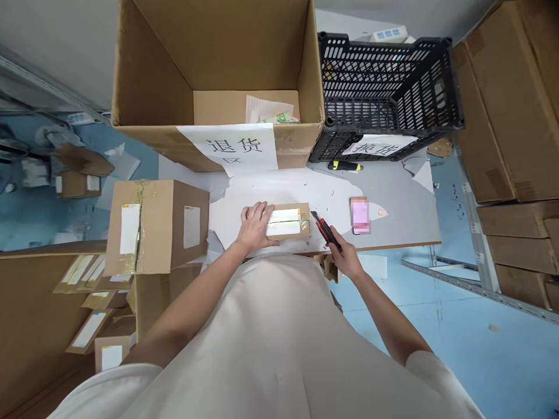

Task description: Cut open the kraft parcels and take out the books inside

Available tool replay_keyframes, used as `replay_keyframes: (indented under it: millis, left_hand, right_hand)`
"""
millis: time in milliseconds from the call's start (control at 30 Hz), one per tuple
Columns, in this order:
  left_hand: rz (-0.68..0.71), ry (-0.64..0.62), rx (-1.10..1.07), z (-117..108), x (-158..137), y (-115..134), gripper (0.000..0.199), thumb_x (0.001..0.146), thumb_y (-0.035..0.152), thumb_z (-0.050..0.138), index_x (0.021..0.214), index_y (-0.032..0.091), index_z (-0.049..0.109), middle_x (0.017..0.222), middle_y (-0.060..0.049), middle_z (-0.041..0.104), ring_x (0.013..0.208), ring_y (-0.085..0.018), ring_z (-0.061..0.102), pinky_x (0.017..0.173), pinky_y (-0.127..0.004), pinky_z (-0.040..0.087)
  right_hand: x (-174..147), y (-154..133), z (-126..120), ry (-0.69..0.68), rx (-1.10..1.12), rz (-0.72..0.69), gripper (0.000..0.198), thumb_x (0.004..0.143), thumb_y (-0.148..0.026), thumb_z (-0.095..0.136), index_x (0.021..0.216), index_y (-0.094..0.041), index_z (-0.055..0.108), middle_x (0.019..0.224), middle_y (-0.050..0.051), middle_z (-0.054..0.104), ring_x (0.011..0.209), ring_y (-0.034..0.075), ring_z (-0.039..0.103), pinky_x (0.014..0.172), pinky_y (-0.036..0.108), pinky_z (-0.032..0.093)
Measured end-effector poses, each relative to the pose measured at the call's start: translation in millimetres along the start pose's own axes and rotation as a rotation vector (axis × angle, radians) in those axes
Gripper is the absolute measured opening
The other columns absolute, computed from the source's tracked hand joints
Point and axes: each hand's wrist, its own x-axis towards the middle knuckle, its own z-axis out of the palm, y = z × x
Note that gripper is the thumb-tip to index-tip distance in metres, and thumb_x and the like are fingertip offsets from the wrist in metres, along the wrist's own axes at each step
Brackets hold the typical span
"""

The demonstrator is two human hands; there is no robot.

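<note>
A small taped cardboard box [288, 231] with a white label lies at the front edge of the work table [257, 186]. My left hand [257, 227] rests on its left end, fingers over the top and thumb along the near side. In my right hand [346, 254] is a red and black utility knife [325, 230], gripped by its handle. Its tip points up and left, close to the box's taped right end; whether it touches the box I cannot tell.
Behind stand a large open carton [152, 137] with a paper sign and a black plastic crate [388, 125]. A yellow and black tool [345, 166] and a phone-like item [360, 215] lie on the table. A bigger taped box [157, 227] stands left; stacked cartons [519, 233] are at right.
</note>
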Motion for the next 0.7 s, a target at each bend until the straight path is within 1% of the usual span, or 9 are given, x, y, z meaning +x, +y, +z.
replay_keyframes:
  millis: [133, 200, 333, 433, 500, 633, 700]
  left_hand:
    - [-0.006, -0.008, 0.002, -1, 0, 0, 0.109, 0.052, 0.06, 0.076, 0.142, 0.016, 0.032, 0.142, -0.023, 0.039, 0.132, -0.043, 0.032, 0.109, -0.057, 0.015]
    - [-0.006, -0.005, -0.002, 0, 0, -1, 0.109, 0.052, 0.059, 0.076, 0.142, 0.016, 0.032, 0.142, -0.023, 0.039, 0.132, -0.043, 0.032, 0.109, -0.057, 0.015]
    - [-0.01, 0.011, -0.009, 5, -1, -2, 0.109, 0.05, 0.058, 0.077, 0.141, 0.017, 0.034, 0.141, -0.022, 0.04, 0.13, -0.042, 0.034, 0.108, -0.057, 0.015]
    - [-0.02, 0.033, -0.01, 9, -3, -1, 0.105, 0.052, 0.057, 0.075, 0.141, 0.017, 0.035, 0.14, -0.022, 0.041, 0.129, -0.041, 0.035, 0.108, -0.057, 0.015]
    - [-0.023, 0.041, -0.013, 10, -4, -1, 0.104, 0.053, 0.057, 0.075, 0.14, 0.017, 0.036, 0.14, -0.022, 0.042, 0.129, -0.041, 0.035, 0.108, -0.058, 0.014]
    - [-0.033, 0.037, -0.016, 10, -3, 0, 0.104, 0.052, 0.055, 0.076, 0.14, 0.016, 0.036, 0.14, -0.022, 0.041, 0.13, -0.041, 0.035, 0.109, -0.058, 0.014]
    - [-0.037, 0.031, -0.019, 9, -2, -1, 0.103, 0.054, 0.056, 0.075, 0.14, 0.016, 0.037, 0.14, -0.022, 0.041, 0.13, -0.041, 0.035, 0.109, -0.058, 0.013]
  right_hand:
    - [0, 0, 2, -0.021, 0.024, -0.006, 0.06, 0.09, -0.037, 0.043, 0.147, -0.021, 0.034, 0.091, 0.004, 0.068, 0.054, 0.011, 0.05, 0.059, 0.028, 0.052]
    - [3, -1, 0, -0.04, 0.01, -0.006, 0.06, 0.089, -0.037, 0.043, 0.147, -0.021, 0.034, 0.087, 0.003, 0.068, 0.052, 0.011, 0.048, 0.057, 0.028, 0.051]
    - [9, -8, -16, -0.093, -0.083, -0.022, 0.057, 0.088, -0.034, 0.043, 0.144, -0.023, 0.04, 0.079, 0.001, 0.066, 0.052, 0.011, 0.047, 0.053, 0.026, 0.049]
    - [10, -15, -29, -0.133, -0.18, -0.025, 0.056, 0.086, -0.031, 0.042, 0.142, -0.025, 0.043, 0.068, -0.002, 0.061, 0.049, 0.012, 0.045, 0.05, 0.026, 0.046]
    - [8, -18, -33, -0.15, -0.212, -0.025, 0.056, 0.086, -0.03, 0.042, 0.142, -0.025, 0.044, 0.063, -0.003, 0.06, 0.048, 0.012, 0.044, 0.05, 0.026, 0.045]
    - [-3, -16, -27, -0.182, -0.165, -0.059, 0.056, 0.088, -0.031, 0.041, 0.143, -0.022, 0.041, 0.075, 0.0, 0.067, 0.055, 0.013, 0.051, 0.058, 0.028, 0.049]
    - [-14, -11, -23, -0.169, -0.137, -0.059, 0.055, 0.088, -0.033, 0.042, 0.142, -0.021, 0.043, 0.078, 0.001, 0.068, 0.057, 0.013, 0.054, 0.058, 0.029, 0.05]
